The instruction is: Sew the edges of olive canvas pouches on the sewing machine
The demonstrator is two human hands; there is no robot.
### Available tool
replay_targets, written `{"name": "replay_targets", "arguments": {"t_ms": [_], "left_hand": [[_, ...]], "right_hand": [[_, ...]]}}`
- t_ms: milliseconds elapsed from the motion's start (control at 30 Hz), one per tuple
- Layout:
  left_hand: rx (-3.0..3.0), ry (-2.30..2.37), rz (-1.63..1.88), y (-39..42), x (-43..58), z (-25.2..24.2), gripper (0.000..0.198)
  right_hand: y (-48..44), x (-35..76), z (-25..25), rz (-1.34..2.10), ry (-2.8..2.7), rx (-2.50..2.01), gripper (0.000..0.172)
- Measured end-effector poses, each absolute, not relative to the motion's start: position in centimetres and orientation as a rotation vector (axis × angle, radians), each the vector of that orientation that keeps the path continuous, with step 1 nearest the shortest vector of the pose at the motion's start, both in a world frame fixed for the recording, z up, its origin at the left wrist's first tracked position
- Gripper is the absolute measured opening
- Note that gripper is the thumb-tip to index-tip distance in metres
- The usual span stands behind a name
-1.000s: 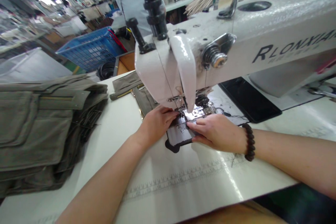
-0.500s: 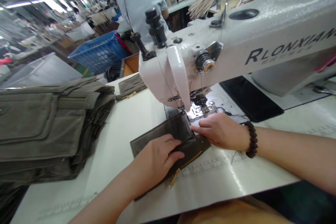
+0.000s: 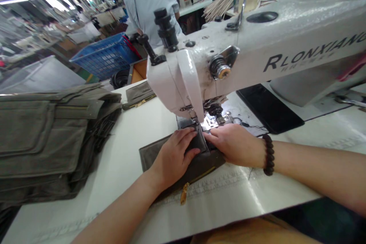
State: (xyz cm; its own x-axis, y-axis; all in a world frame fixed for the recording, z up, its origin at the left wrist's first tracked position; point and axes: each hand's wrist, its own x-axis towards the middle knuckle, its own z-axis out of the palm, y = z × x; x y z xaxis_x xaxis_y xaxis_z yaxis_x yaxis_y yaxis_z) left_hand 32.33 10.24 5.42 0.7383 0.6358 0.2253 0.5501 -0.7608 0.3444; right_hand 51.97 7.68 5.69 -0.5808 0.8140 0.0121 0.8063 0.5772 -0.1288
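I set my clock on the presser foot (image 3: 195,121), 12 at the top of my view. Far left, 9 o'clock: a thick pile of olive-brown fabric pieces (image 3: 63,137) on the white desk (image 3: 126,137), edges uneven. Toward 10, beyond the desk, a blue plastic crate (image 3: 104,55); nearer, also at 10, a small zippered piece (image 3: 140,93) lying flat. Folded fabric piece (image 3: 204,162), same olive-brown, on the desk between 6 and 7, upper end at the presser foot. Left hand (image 3: 171,156) at 7, palm down on it; I read its fingers as extended and released, laid over the fabric, thumb apart. Brass zipper pull (image 3: 184,192) near 6, at the fabric's lower edge. Sewing machine (image 3: 248,59) from 12, arm running to 2. Right hand (image 3: 237,145) at 4, fingers forward at the fabric's right edge, just beside the presser foot; whether they pinch it, I cannot tell. Dark beaded bracelet (image 3: 268,155) on that wrist. Far right, about 3: flat black slab (image 3: 270,108), beyond the right hand.
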Motion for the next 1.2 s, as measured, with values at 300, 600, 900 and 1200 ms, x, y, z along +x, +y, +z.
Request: {"name": "replay_targets", "arguments": {"t_ms": [300, 600, 900, 1200], "left_hand": [[2.906, 0.742, 0.268, 10.1, 32.5, 5.2, 0.038], [2.939, 0.701, 0.245, 10.1, 32.8, 5.3, 0.035], [2.98, 0.659, 0.1, 10.5, 33.0, 5.8, 0.035], [2.912, 0.715, 0.157, 8.4, 32.9, 6.3, 0.04]], "right_hand": [[8.2, 52.8, 5.4, 0.226, -2.822, -1.299, 0.023], [8.0, 53.3, 5.4, 0.262, -2.904, -1.154, 0.022], [7.8, 53.3, 5.2, 0.294, -2.878, -1.235, 0.027], [7.8, 54.4, 7.4, 0.531, -2.995, -0.949, 0.016]]}}
